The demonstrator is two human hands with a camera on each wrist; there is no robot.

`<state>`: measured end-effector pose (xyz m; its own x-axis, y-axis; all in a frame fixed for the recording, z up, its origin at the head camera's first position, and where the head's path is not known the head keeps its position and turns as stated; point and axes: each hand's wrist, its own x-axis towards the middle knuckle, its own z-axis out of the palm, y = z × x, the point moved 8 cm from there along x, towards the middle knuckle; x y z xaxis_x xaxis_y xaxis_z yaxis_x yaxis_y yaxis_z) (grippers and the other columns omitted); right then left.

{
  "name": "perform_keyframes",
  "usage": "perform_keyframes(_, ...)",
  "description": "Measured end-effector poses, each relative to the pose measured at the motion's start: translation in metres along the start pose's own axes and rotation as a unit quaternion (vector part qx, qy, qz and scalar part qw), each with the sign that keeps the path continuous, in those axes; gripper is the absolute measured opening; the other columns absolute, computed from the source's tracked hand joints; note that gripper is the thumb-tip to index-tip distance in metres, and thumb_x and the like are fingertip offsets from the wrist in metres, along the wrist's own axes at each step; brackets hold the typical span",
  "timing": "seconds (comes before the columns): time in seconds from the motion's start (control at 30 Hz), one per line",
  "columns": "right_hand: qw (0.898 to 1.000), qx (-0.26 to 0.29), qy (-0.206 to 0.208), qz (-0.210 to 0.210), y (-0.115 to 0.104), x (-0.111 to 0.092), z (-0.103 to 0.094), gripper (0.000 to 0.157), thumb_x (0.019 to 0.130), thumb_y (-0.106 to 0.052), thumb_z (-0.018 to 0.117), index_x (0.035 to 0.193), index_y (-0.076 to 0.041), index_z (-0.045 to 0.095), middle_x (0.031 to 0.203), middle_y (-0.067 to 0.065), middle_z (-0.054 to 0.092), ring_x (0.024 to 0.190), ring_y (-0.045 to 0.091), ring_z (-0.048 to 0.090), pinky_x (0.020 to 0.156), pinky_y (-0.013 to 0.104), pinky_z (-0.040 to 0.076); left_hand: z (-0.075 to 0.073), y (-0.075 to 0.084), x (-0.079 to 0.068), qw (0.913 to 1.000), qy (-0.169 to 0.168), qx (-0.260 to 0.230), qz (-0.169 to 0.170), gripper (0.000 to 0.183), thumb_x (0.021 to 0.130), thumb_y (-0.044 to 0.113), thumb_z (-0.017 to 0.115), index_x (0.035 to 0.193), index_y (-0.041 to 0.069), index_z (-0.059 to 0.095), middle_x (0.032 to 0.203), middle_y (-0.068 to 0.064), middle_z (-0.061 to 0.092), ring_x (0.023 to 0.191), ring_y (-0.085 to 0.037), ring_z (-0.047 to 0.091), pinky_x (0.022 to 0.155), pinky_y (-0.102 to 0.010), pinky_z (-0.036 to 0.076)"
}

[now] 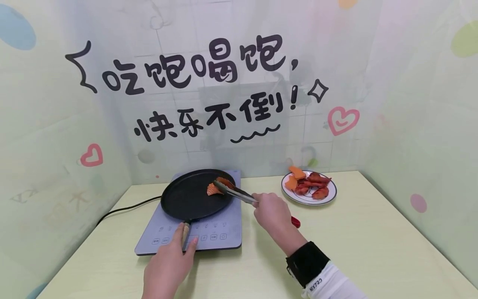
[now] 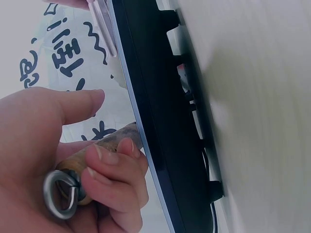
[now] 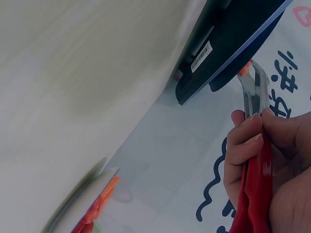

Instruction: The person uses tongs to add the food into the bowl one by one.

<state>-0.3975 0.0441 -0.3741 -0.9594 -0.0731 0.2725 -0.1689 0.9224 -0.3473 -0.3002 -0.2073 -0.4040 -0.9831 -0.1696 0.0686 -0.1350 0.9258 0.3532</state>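
A round black frying pan (image 1: 183, 197) stands on a grey induction cooktop (image 1: 233, 232). My left hand (image 1: 167, 262) has its fingers curled round the pan's wooden handle (image 2: 109, 143), which ends in a metal ring; the thumb lies off the handle. Red-handled metal tongs (image 1: 240, 195) are gripped in my right hand (image 1: 274, 216). Their tips meet an orange salmon-like piece (image 1: 213, 189) at the pan's right side. A darker orange-brown piece (image 1: 225, 181) lies just behind the tips. In the right wrist view, fingers and thumb squeeze the red handles (image 3: 257, 189).
A white plate (image 1: 311, 203) with a dark rim sits to the right, bearing orange slices (image 1: 291, 182) and several red food pieces (image 1: 319, 192). A black cord (image 1: 130, 207) runs left from the cooktop. Printed curtains (image 1: 239, 158) enclose the pale table (image 1: 373, 249).
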Motion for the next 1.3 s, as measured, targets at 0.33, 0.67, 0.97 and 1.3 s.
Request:
perform_keyframes(0.33,1.000,-0.003,-0.010,0.001,0.0017,-0.0014,0.0003,0.034,0.089,-0.022,0.067,0.124,-0.022,0.067,0.095,0.002,0.069,0.063,0.017,0.052,0.047,0.028,0.038,0.0017,-0.0010,0.0016,0.9999,-0.010,0.005,-0.010,0.074,0.095,0.057,0.045,0.150,0.011,0.031,0.102,-0.028,0.064,0.074,-0.038,0.062,0.047,-0.044,0.043)
perform_keyframes(0.67,1.000,0.003,-0.017,0.006,0.0041,0.0000,0.0029,0.034,0.090,-0.023,0.067,0.124,-0.022,0.067,0.091,0.002,0.068,0.063,0.018,0.052,0.047,0.028,0.038,0.0018,-0.0007,0.0023,0.9999,-0.014,0.004,-0.009,0.074,0.095,0.057,0.045,0.150,0.010,0.032,0.106,-0.029,0.064,0.078,-0.040,0.063,0.048,-0.046,0.044)
perform_keyframes(0.97,1.000,-0.001,-0.014,0.002,0.0035,-0.0009,0.0009,0.034,0.090,-0.024,0.067,0.124,-0.021,0.067,0.091,0.002,0.068,0.062,0.017,0.052,0.047,0.028,0.038,0.0017,-0.0003,0.0035,0.9998,-0.015,0.004,-0.010,0.074,0.095,0.057,0.046,0.150,0.010,0.032,0.105,-0.028,0.064,0.076,-0.038,0.063,0.047,-0.045,0.043)
perform_keyframes(1.3,1.000,0.009,-0.022,0.002,0.0021,-0.0014,0.0008,0.034,0.091,-0.024,0.067,0.125,-0.019,0.066,0.088,0.001,0.066,0.062,0.017,0.052,0.048,0.028,0.038,0.0022,-0.0010,0.0034,0.9999,-0.013,0.005,-0.007,0.074,0.095,0.056,0.047,0.150,0.008,0.033,0.101,-0.028,0.065,0.070,-0.033,0.062,0.046,-0.043,0.043)
